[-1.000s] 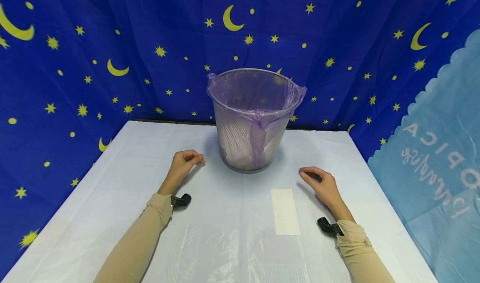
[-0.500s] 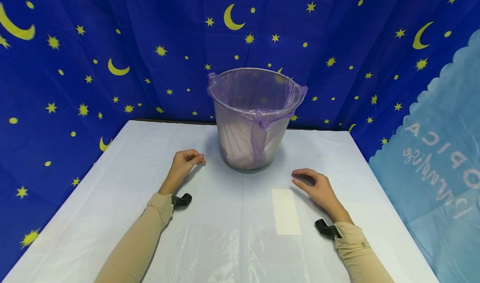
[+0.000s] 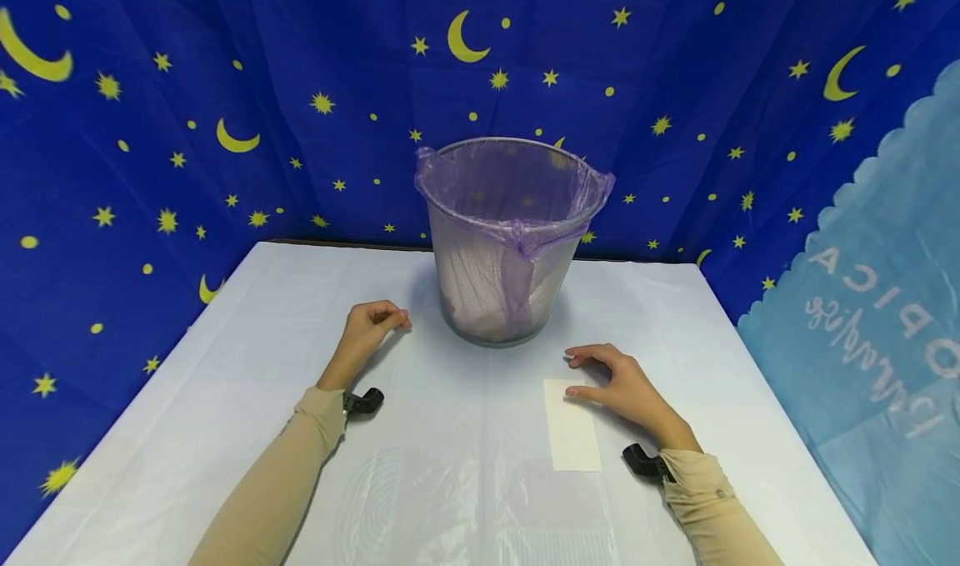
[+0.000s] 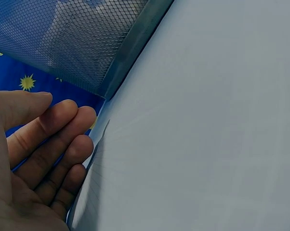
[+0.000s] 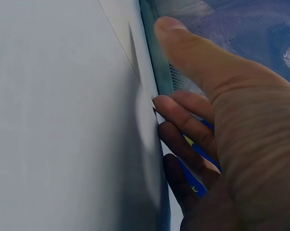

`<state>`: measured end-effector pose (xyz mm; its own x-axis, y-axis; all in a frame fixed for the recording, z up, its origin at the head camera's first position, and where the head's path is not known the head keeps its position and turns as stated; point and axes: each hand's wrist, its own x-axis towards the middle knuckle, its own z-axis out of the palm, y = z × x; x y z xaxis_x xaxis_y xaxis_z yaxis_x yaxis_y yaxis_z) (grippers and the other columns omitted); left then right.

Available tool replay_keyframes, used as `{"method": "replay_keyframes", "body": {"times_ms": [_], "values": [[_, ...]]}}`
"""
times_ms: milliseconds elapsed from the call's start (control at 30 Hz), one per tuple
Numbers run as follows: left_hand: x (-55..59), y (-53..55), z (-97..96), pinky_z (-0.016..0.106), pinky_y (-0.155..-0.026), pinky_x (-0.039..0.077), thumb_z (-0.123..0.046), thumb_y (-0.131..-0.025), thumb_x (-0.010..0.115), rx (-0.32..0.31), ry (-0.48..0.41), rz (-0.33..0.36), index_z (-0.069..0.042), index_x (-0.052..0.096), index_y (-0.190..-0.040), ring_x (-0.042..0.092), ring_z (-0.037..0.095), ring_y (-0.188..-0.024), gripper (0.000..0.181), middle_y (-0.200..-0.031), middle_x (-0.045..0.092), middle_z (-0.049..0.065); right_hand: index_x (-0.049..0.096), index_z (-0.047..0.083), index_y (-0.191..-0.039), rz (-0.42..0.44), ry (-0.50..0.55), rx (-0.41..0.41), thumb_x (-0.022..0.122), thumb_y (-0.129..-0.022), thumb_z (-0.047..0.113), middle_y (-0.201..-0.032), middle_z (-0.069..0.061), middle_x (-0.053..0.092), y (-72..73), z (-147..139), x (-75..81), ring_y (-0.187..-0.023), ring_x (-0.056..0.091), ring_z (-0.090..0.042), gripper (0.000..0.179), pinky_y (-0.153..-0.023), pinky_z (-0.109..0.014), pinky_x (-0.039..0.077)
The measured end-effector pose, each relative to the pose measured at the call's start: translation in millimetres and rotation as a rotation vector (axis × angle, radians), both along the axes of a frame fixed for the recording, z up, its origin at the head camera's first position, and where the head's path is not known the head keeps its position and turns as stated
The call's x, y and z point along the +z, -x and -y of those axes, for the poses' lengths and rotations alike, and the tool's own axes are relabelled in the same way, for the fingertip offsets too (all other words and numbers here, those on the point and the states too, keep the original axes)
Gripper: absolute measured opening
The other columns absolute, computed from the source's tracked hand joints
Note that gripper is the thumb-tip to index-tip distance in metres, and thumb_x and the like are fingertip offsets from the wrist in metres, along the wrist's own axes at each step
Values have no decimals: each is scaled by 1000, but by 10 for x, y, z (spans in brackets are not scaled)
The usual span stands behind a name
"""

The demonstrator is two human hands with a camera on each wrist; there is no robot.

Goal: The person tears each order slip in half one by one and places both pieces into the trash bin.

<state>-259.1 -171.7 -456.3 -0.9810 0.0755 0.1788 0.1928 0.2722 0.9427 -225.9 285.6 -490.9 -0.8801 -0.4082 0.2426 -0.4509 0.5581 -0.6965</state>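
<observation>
A cream rectangular slip of paper [image 3: 570, 433] lies flat on the table, right of the middle. My right hand [image 3: 622, 387] is over its far right corner, thumb and fingers spread apart with nothing between them; the thumb tip overlaps the paper in the head view. In the right wrist view that thumb [image 5: 198, 53] stands well away from the loosely bent fingers. My left hand [image 3: 367, 333] rests left of the mesh wastebasket [image 3: 476, 274], its fingers loosely curled and holding nothing. A purple bin liner [image 3: 525, 237] is folded over the wastebasket's rim, knotted at the front.
The wastebasket stands at the back middle of the white-covered table [image 3: 262, 299]. Behind it hangs a blue curtain [image 3: 337, 74] with yellow moons and stars. A light blue cloth [image 3: 885, 299] with lettering hangs at the right. Clear plastic sheeting [image 3: 450, 508] covers the table's near part.
My right hand has moved left and toward me, from right of the paper to over its far corner, and its thumb and fingers have spread. My left hand has stayed put.
</observation>
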Motion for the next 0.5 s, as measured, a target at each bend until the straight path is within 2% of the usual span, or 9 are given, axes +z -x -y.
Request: {"method": "replay_keyframes", "body": {"times_ms": [367, 500], "values": [[3, -4, -4, 17, -84, 53, -6, -102, 68, 1, 9, -16, 15, 74, -100, 71, 47, -94, 21, -98, 74, 34, 75, 23, -126, 13, -55, 22, 95, -77, 39, -107, 13, 74, -17, 39, 24, -114, 63, -11, 55, -107, -26, 46], [-61, 45, 10, 17, -85, 53, -6, -103, 67, 2, 16, 0, 15, 74, -101, 70, 49, -96, 22, -99, 74, 34, 77, 25, -121, 19, -59, 22, 95, -78, 36, -100, 14, 74, -23, 44, 30, -111, 63, -10, 47, -105, -29, 48]]}}
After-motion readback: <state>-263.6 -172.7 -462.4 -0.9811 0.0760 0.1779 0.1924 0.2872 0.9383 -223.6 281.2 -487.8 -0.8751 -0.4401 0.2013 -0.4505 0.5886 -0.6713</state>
